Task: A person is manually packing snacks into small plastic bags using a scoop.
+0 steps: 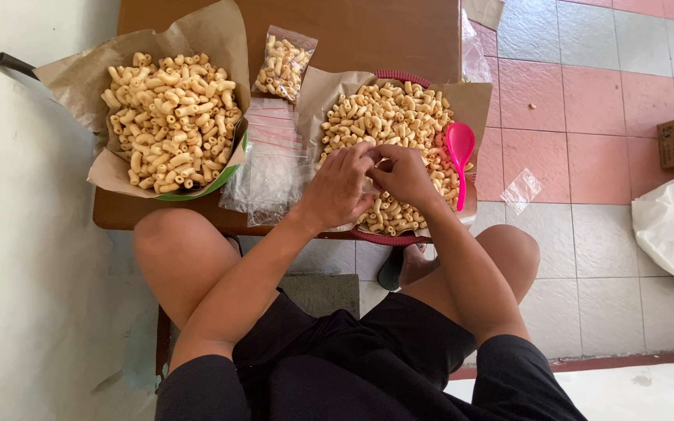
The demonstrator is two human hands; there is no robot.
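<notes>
Both hands are working together over the paper-lined red basket (401, 77) of golden macaroni-shaped crackers (384, 117) on the counter; left hand (338, 187) and right hand (403, 175) are pinching something small I cannot make out, best kept low above the pile.

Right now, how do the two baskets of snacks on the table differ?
The left basket has a green rim; the right basket a red one. Both hands, left hand and right hand, work over the right basket, where a pink scoop lies; the left basket sits untouched. Both are paper-lined, heaped with curled snacks.

Glossy pink plastic scoop (459, 156); matt brown paper liner (473, 101); smooth wood table (368, 35).
</notes>
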